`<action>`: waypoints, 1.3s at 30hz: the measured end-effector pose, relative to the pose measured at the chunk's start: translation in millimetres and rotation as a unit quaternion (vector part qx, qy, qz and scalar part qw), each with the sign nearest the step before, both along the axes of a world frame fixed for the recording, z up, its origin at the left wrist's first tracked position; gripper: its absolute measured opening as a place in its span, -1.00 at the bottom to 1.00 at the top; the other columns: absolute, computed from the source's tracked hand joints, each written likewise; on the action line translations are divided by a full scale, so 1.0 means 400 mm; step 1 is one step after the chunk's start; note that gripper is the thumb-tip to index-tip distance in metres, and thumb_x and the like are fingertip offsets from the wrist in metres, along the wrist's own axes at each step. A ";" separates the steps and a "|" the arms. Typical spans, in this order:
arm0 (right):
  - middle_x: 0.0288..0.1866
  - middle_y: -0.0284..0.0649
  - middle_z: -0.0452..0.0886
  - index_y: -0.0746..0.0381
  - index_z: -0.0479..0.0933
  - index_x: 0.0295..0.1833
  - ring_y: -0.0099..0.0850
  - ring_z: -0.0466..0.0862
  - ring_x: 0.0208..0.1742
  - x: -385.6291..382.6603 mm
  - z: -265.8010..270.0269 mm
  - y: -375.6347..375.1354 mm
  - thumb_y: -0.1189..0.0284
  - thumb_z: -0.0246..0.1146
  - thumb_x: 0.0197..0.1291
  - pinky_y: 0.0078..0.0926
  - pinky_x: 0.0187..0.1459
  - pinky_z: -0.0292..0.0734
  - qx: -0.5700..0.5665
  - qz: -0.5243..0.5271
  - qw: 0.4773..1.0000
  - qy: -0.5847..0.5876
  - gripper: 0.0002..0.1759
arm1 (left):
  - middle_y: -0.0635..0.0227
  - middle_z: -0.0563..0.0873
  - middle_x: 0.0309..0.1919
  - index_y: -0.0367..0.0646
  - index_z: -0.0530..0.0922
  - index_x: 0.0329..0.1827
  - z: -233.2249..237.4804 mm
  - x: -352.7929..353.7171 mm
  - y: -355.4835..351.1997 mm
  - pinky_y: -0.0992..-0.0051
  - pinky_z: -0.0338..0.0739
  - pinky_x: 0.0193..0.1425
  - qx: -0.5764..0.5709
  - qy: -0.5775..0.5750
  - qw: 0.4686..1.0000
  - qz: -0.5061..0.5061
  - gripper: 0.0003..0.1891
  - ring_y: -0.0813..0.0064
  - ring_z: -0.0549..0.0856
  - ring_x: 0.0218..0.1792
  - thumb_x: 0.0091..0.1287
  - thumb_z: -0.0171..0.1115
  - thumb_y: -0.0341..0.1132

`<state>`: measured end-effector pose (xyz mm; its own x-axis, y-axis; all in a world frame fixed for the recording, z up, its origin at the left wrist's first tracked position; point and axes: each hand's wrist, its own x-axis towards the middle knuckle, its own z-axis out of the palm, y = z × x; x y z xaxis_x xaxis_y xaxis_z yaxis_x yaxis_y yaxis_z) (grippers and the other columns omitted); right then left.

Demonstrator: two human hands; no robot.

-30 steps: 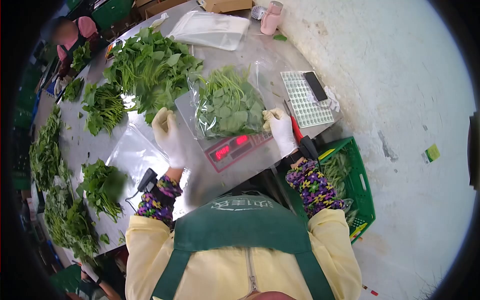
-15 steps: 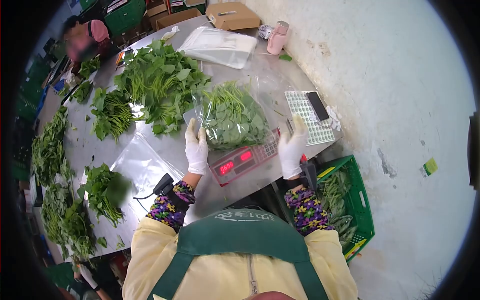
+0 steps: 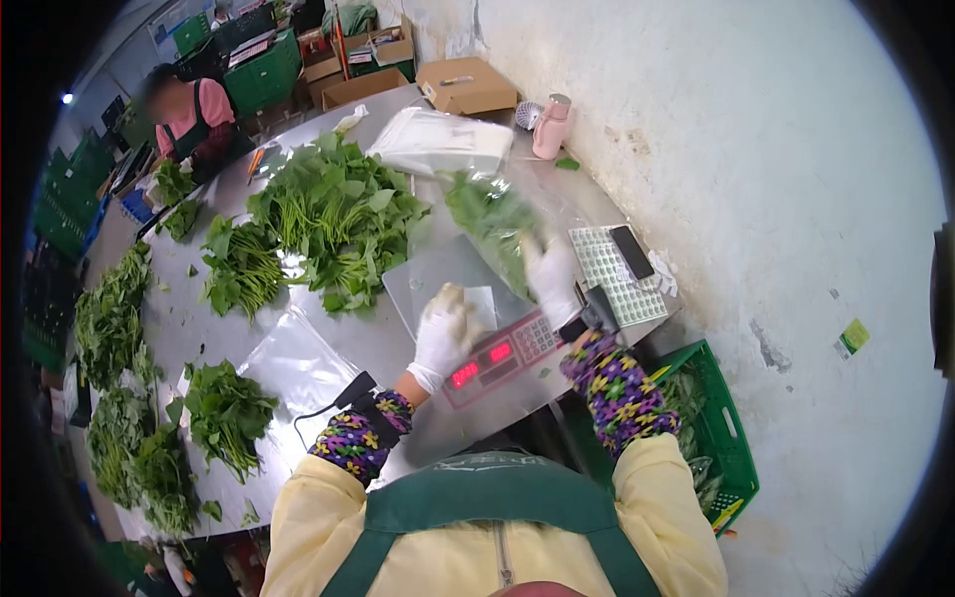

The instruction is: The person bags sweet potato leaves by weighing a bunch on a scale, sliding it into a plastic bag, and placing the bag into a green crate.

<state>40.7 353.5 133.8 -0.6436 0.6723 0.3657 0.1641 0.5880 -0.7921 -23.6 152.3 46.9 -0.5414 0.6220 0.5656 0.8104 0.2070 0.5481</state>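
My right hand (image 3: 550, 274), in a white glove, grips the edge of a clear plastic bag of leafy greens (image 3: 487, 214). The bag is tilted and motion-blurred, to the right of and above the weighing plate. My left hand (image 3: 445, 336), also gloved, is over the plate with its fingers curled in; what they hold, if anything, is hidden. A pale square patch (image 3: 482, 303) shows beside these fingers. Beneath both hands stands the scale (image 3: 410, 284), with a bare metal plate and a red-lit display panel (image 3: 482, 363).
Bunches of greens (image 3: 338, 219) cover the table's left half. Empty clear bags (image 3: 303, 353) lie at left, with a bag stack (image 3: 443, 142) behind. At right are a label sheet (image 3: 607, 274), phone (image 3: 632, 252), pink flask (image 3: 551, 127) and green crate (image 3: 731, 438). A co-worker (image 3: 194, 124) stands across the table.
The bagged greens have left the scale plate, lifted and tilted to the right by my right hand. My left hand has moved off the bag, rightward, and its fingers have curled.
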 end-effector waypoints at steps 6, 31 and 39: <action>-0.09 -0.21 0.70 0.37 0.56 0.14 -0.43 0.64 -0.14 0.055 0.161 0.176 0.20 0.28 0.33 -0.48 -0.04 0.52 -0.260 0.039 0.944 0.201 -0.53 | 0.05 0.30 0.47 0.01 0.32 0.48 -0.056 -0.015 0.023 -0.17 -0.03 0.53 -0.270 0.008 0.960 -0.069 -0.28 0.00 0.11 0.55 0.30 0.23 0.10; 0.18 -0.19 0.63 0.23 0.44 0.34 -0.40 0.64 0.09 0.643 0.124 -0.001 0.13 0.11 0.45 -0.40 0.14 0.55 -0.554 0.046 0.821 0.134 -0.49 | 0.32 0.56 0.23 -0.12 0.38 0.36 0.136 0.177 -0.066 0.16 0.57 0.23 0.028 -0.731 0.638 -0.241 -0.47 0.31 0.60 0.19 0.46 0.19 -0.02; 0.39 -0.22 0.45 0.08 0.23 0.53 -0.42 0.45 0.34 0.908 -0.150 -0.061 0.10 0.20 0.36 -0.20 0.31 0.39 -0.349 -0.054 0.933 0.062 -0.30 | 0.27 0.56 0.24 -0.03 0.40 0.38 0.136 0.282 -0.039 0.12 0.57 0.16 0.065 -0.735 0.672 -0.067 -0.46 0.25 0.59 0.20 0.43 0.21 0.01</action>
